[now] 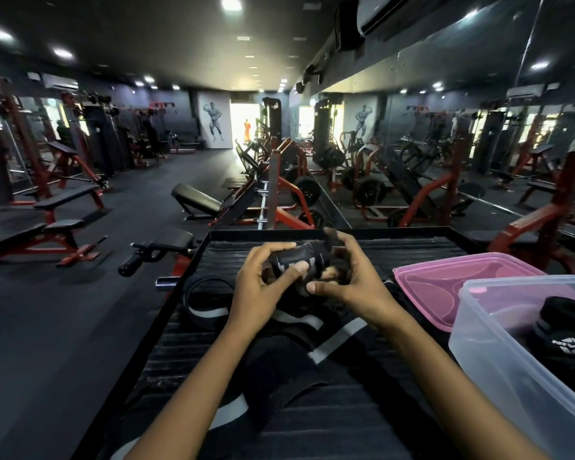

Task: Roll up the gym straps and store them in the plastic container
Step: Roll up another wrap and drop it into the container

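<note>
Both hands hold a black gym strap roll [301, 258] above a black ribbed platform [412, 247]. My left hand [263, 287] grips its left end, thumb pressed on the front. My right hand [346, 277] wraps the right end with fingers curled over the top. The strap's loose tail, black with a grey stripe [332, 340], trails down across the platform toward me. A second strap [206, 303] lies looped to the left. The clear plastic container [498, 353] stands at the right with one rolled black strap [565, 330] inside.
A pink lid [445, 287] lies upside down behind the container. The platform's raised rim [193, 260] runs along its left side, with the gym floor below. Benches and red weight machines [63, 207] fill the room beyond; a mirror wall is at the right.
</note>
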Available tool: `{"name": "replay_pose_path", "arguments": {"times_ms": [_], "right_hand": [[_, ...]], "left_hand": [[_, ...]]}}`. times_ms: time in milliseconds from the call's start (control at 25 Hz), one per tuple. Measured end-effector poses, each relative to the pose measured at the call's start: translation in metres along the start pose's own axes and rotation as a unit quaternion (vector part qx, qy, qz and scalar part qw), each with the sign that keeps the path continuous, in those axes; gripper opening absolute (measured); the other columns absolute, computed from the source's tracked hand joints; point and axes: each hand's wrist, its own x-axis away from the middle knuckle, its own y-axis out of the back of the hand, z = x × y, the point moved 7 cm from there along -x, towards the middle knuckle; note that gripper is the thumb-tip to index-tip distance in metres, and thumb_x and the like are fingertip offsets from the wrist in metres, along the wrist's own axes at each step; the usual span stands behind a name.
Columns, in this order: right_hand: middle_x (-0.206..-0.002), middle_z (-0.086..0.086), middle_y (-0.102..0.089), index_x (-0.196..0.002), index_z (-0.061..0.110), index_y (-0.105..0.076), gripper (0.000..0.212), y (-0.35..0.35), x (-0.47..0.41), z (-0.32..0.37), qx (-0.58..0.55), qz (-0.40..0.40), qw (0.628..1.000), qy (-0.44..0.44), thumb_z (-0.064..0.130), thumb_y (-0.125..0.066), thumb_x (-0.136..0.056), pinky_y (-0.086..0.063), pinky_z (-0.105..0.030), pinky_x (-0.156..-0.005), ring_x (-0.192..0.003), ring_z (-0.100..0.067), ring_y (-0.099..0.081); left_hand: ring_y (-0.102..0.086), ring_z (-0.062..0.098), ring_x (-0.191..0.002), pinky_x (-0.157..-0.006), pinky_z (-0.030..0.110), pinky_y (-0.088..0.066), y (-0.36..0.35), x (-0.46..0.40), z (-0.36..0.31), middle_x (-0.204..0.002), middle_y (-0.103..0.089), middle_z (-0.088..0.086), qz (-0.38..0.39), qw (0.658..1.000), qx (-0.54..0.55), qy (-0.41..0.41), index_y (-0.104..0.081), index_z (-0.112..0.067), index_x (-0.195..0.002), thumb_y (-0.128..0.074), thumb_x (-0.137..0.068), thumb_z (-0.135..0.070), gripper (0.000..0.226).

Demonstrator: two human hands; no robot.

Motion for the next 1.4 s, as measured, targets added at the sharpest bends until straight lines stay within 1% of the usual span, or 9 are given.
{"name": "replay_pose_path", "arguments": {"times_ms": [80, 160, 280, 360, 640, 840, 1040, 1200, 1400], "right_hand": [[-0.131, 0.0, -0.054, -0.134, 0.031, -0.045, 0.081, 0.0, -0.001, -0.002, 0.014, -0.003, 1.0, -0.002, -0.009, -0.077, -0.071, -0.056, -0.027, -0.074, -0.092, -0.014, -0.067], [-0.135, -0.002, -0.053, -0.132, 0.025, -0.05, 0.075, -0.001, -0.002, -0.004, 0.025, 0.008, 1.0, -0.013, -0.008, -0.077, -0.071, -0.057, -0.029, -0.079, -0.099, -0.018, -0.067], [-0.129, -0.004, -0.06, -0.129, 0.012, -0.053, 0.065, -0.004, -0.001, 0.001, -0.019, 0.037, 0.999, -0.013, -0.013, -0.072, -0.072, -0.057, -0.023, -0.074, -0.084, -0.008, -0.069], [-0.121, -0.003, -0.064, -0.126, 0.009, -0.055, 0.062, -0.003, -0.001, 0.003, -0.043, 0.038, 0.998, -0.014, -0.018, -0.07, -0.072, -0.056, -0.021, -0.071, -0.075, -0.005, -0.067], [-0.08, 0.0, -0.067, -0.107, 0.01, -0.063, 0.041, 0.008, -0.005, -0.004, 0.024, -0.039, 0.999, 0.003, -0.007, -0.077, -0.072, -0.056, -0.031, -0.073, -0.07, -0.013, -0.06], [-0.065, 0.008, -0.06, -0.087, 0.015, -0.067, 0.025, 0.014, -0.003, -0.001, 0.079, -0.085, 0.993, 0.029, 0.005, -0.082, -0.07, -0.05, -0.023, -0.061, -0.059, -0.006, -0.057], [-0.096, -0.01, -0.052, -0.088, 0.01, -0.059, 0.004, 0.001, -0.003, 0.003, -0.01, -0.024, 0.998, 0.049, 0.009, -0.063, -0.089, -0.053, -0.023, -0.054, -0.075, -0.011, -0.06], [-0.079, -0.001, -0.059, -0.089, 0.007, -0.055, 0.007, -0.002, -0.004, 0.001, 0.005, 0.022, 0.999, 0.036, 0.011, -0.059, -0.093, -0.05, -0.02, -0.057, -0.065, -0.007, -0.06], [-0.091, -0.001, -0.058, -0.1, 0.012, -0.057, 0.017, 0.014, -0.006, -0.004, 0.005, -0.064, 0.998, 0.027, 0.011, -0.068, -0.086, -0.052, -0.022, -0.065, -0.078, -0.014, -0.058]], "left_hand": [[-0.066, 0.013, -0.099, -0.088, 0.037, -0.054, 0.007, 0.0, 0.005, -0.102, -0.07, -0.003, -0.056, 0.997, 0.043, 0.044, -0.068, -0.021, -0.099, -0.075, -0.08, -0.032, 0.024], [-0.065, 0.011, -0.095, -0.083, 0.027, -0.052, 0.01, 0.002, 0.01, -0.097, -0.071, -0.005, -0.094, 0.989, 0.08, 0.081, -0.067, -0.014, -0.092, -0.075, -0.081, -0.023, 0.016], [-0.064, 0.018, -0.096, -0.087, 0.032, -0.051, 0.007, 0.001, 0.017, -0.096, -0.071, 0.002, -0.098, 0.972, 0.171, 0.126, -0.068, -0.018, -0.086, -0.079, -0.077, -0.023, 0.015], [-0.066, 0.018, -0.088, -0.084, 0.036, -0.051, 0.003, 0.003, 0.017, -0.09, -0.07, 0.006, -0.104, 0.956, 0.236, 0.142, -0.067, -0.018, -0.084, -0.078, -0.077, -0.019, 0.013], [-0.067, 0.004, -0.07, -0.058, 0.019, -0.052, -0.014, 0.008, 0.015, -0.079, -0.072, -0.007, -0.064, 0.925, 0.315, 0.204, -0.057, -0.017, -0.08, -0.061, -0.089, -0.012, 0.01], [-0.06, 0.006, -0.058, -0.045, 0.016, -0.044, -0.021, 0.011, 0.018, -0.071, -0.067, -0.004, -0.019, 0.914, 0.314, 0.256, -0.053, -0.017, -0.078, -0.059, -0.091, -0.025, 0.017], [-0.043, 0.011, -0.04, -0.038, 0.018, -0.032, -0.037, 0.023, 0.018, -0.069, -0.064, 0.007, 0.059, 0.904, 0.28, 0.316, -0.062, -0.012, -0.101, -0.041, -0.098, -0.046, 0.04], [-0.056, 0.017, -0.05, -0.046, 0.025, -0.045, -0.047, 0.028, 0.014, -0.083, -0.073, 0.012, 0.119, 0.925, 0.217, 0.288, -0.065, -0.014, -0.102, -0.03, -0.092, -0.061, 0.06], [-0.067, 0.009, -0.08, -0.065, 0.026, -0.056, -0.039, 0.022, 0.013, -0.107, -0.068, 0.004, 0.111, 0.964, 0.108, 0.217, -0.051, -0.021, -0.113, -0.066, -0.086, -0.034, 0.033]]}}
